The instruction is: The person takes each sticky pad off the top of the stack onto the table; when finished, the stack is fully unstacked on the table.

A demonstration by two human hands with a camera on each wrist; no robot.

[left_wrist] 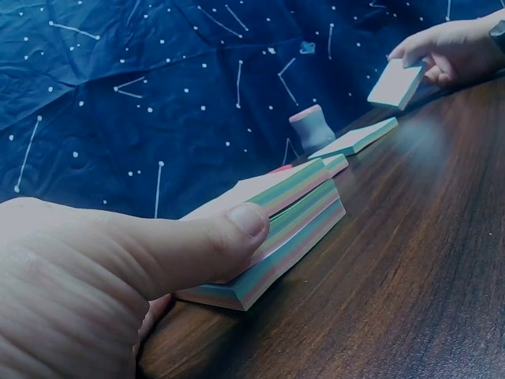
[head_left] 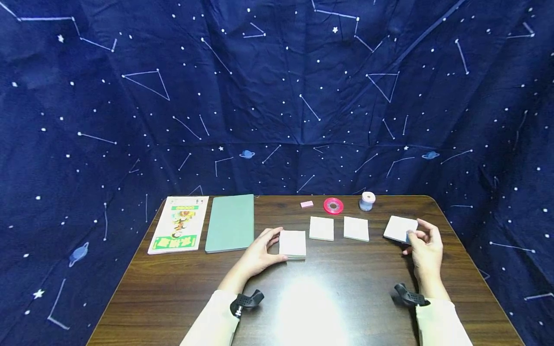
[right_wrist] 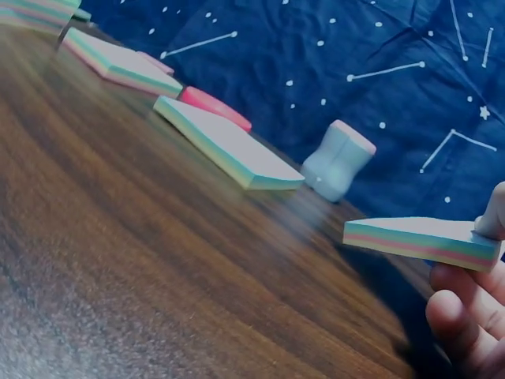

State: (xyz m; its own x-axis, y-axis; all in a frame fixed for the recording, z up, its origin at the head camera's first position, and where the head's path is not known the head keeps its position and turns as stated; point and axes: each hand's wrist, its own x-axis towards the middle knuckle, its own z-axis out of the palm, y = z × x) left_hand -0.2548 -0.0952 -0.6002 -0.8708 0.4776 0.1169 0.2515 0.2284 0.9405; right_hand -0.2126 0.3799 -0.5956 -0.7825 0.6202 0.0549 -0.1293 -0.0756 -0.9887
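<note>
My left hand (head_left: pixel 277 245) grips a thick stack of pastel sticky notes (head_left: pixel 292 244) lying on the wooden table (head_left: pixel 329 298). In the left wrist view my thumb (left_wrist: pixel 237 225) presses the stack's (left_wrist: pixel 300 225) near edge, and its upper layers are raised slightly off the lower ones. My right hand (head_left: pixel 413 235) pinches a thinner pad (head_left: pixel 400 228) at the right. The right wrist view shows that pad (right_wrist: pixel 422 237) held clear above the wood, with my fingers (right_wrist: pixel 465 316) under it. Two more pads (head_left: pixel 321 228) (head_left: pixel 356 228) lie flat between my hands.
A pink eraser (head_left: pixel 307 204), a red tape roll (head_left: pixel 333 205) and a pale spool (head_left: pixel 367 201) sit along the table's far edge. At the far left lie a green notebook (head_left: pixel 230 222) and a printed booklet (head_left: pixel 179 223). Dark star-patterned cloth hangs behind.
</note>
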